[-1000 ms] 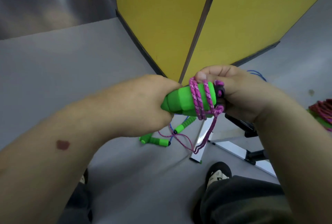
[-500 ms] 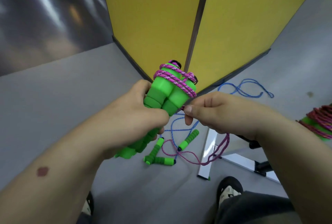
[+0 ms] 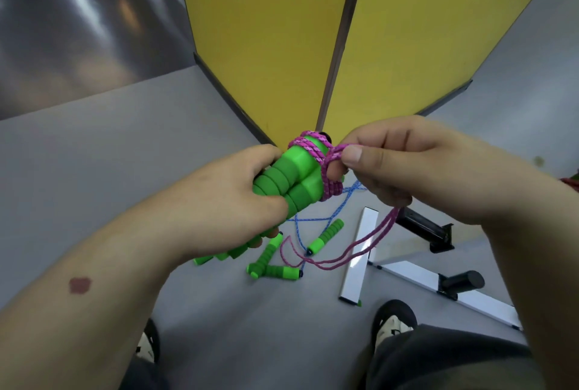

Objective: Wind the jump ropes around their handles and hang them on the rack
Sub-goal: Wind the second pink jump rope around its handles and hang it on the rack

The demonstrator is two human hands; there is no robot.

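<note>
Two green foam handles sit side by side in the left hand, whose fingers curl round them. Pink rope is wound in several turns around their upper ends, and the right hand pinches a loop of it between thumb and fingers just beside the handles; the loose rest hangs below that hand in a long double loop. On the grey floor beneath lie other green-handled ropes with blue cord, near a white metal frame. Yellow panels meet at a corner ahead. Dark trousers and shoes show below.
</note>
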